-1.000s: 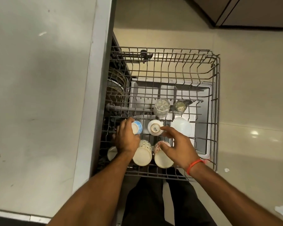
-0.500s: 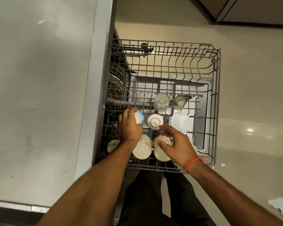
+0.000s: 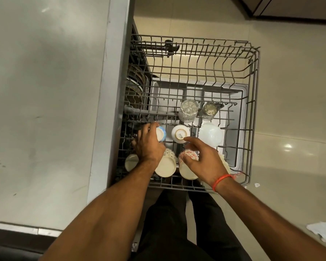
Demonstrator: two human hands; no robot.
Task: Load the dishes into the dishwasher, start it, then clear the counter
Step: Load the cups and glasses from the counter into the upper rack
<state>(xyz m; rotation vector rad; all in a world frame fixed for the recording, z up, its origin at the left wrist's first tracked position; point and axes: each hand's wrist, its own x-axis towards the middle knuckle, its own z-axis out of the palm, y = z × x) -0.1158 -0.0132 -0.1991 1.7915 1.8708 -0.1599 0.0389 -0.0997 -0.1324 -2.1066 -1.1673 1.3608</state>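
The grey wire upper rack [image 3: 252,113] of the dishwasher is pulled out over the floor. My left hand [image 3: 149,146] grips an upturned blue-and-white cup [image 3: 161,134] at the rack's left side. My right hand [image 3: 201,159] curls its thumb and fingers round a cream mug with red flowers [image 3: 189,167]. Between them sits a patterned cream mug [image 3: 167,162]. A white cup [image 3: 180,134], a white bowl [image 3: 211,134], a clear glass [image 3: 188,110] and a steel tumbler [image 3: 210,110] stand upturned behind.
The grey countertop [image 3: 45,100] fills the left side, its edge running beside the rack. Plates [image 3: 137,80] stand in the lower rack under the counter. Another small cup [image 3: 131,162] sits at the rack's left front. Crumpled paper [image 3: 321,230] lies on the tiled floor.
My right hand has settled lower onto the flowered mug, thumb wrapping its side. My left hand stays on the blue-and-white cup.
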